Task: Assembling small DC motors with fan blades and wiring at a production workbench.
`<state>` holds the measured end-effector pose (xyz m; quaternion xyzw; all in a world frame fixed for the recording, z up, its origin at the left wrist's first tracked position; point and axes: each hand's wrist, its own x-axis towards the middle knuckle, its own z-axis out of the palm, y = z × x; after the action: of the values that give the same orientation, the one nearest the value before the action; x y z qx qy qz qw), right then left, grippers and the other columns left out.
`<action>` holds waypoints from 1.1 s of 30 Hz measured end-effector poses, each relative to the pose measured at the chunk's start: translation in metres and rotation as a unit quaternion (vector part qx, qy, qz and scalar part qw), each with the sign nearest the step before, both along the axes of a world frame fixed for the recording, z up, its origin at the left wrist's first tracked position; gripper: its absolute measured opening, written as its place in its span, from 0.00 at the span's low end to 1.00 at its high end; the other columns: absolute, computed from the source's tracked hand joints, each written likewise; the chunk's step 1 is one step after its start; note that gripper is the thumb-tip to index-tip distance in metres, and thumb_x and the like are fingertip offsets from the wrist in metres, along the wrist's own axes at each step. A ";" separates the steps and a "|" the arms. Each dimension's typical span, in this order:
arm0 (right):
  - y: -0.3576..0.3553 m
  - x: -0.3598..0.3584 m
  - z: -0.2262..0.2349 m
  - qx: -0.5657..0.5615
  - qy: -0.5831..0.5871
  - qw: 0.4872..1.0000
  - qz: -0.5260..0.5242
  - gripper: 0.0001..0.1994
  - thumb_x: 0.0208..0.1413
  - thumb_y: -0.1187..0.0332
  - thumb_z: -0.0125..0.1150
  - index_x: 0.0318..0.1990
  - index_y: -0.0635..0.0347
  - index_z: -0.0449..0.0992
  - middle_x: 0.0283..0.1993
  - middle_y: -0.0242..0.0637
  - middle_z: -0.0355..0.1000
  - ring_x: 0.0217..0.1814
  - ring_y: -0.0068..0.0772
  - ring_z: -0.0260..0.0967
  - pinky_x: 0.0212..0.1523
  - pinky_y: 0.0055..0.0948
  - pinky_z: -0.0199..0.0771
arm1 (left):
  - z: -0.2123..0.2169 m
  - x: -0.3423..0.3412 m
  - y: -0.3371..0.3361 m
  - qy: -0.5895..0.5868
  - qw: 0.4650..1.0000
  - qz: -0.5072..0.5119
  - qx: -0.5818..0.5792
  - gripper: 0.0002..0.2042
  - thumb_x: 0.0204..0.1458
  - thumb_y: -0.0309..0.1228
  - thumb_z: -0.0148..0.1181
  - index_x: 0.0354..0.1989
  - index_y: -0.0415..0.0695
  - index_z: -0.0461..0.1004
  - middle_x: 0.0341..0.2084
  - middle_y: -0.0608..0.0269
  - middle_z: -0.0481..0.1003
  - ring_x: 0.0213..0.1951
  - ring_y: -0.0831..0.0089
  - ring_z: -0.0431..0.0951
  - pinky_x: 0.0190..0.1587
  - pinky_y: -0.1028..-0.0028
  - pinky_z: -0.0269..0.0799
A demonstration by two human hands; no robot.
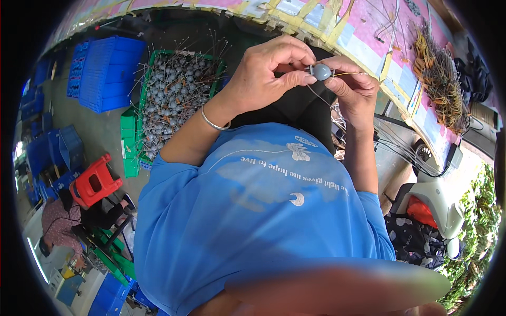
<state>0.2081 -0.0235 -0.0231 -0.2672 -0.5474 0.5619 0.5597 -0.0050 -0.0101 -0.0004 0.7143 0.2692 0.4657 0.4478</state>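
In front of my body I hold up a small, shiny grey dome-shaped part with thin wires (322, 72). My left hand (274, 73), with a silver bangle at the wrist, pinches its left side, where a small metal piece shows. My right hand (354, 84) is closed at its right side, with thumb and fingers around a thin yellowish wire. Another thin dark wire hangs below the part. Exactly what sits between the fingertips is partly hidden.
Left of me stands a green crate (141, 113) heaped with similar grey wired parts (176, 92). Beside it are blue crates (113, 73) and a red stool (96, 180). The taped worktable (363, 31) ahead bears a wire bundle (435, 79). Someone (60, 221) sits at lower left.
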 end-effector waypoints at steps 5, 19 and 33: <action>0.000 -0.010 0.008 0.033 0.026 0.998 0.043 0.12 0.49 0.77 0.68 0.42 0.68 0.80 0.43 0.46 0.77 0.45 0.37 0.74 0.49 0.34 0.73 | 0.019 -0.010 -0.014 0.003 1.000 0.011 -0.001 0.09 0.52 0.20 0.64 0.40 0.33 0.74 0.42 0.56 0.74 0.30 0.78 0.78 0.30 0.80 0.79; 0.000 -0.086 0.003 -0.095 -0.037 0.990 0.095 0.18 0.61 0.75 0.58 0.58 0.70 0.70 0.50 0.49 0.75 0.48 0.34 0.75 0.53 0.33 0.75 | -0.004 -0.104 -0.062 0.009 0.972 0.168 -0.165 0.10 0.53 0.27 0.66 0.41 0.36 0.76 0.35 0.62 0.78 0.31 0.76 0.81 0.31 0.78 0.78; 0.000 -0.080 -0.018 -0.193 -0.209 0.920 0.268 0.16 0.58 0.76 0.60 0.54 0.71 0.74 0.45 0.48 0.78 0.43 0.33 0.78 0.50 0.29 0.76 | -0.049 -0.308 -0.150 0.146 0.821 0.455 -0.313 0.24 0.56 0.35 0.63 0.55 0.31 0.69 0.40 0.54 0.80 0.33 0.67 0.81 0.33 0.69 0.78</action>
<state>0.1282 -0.0235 -0.0416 -0.3247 -0.5844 0.7167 0.1985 -0.3133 -0.1604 -0.0498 0.3915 0.7569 0.3975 0.3404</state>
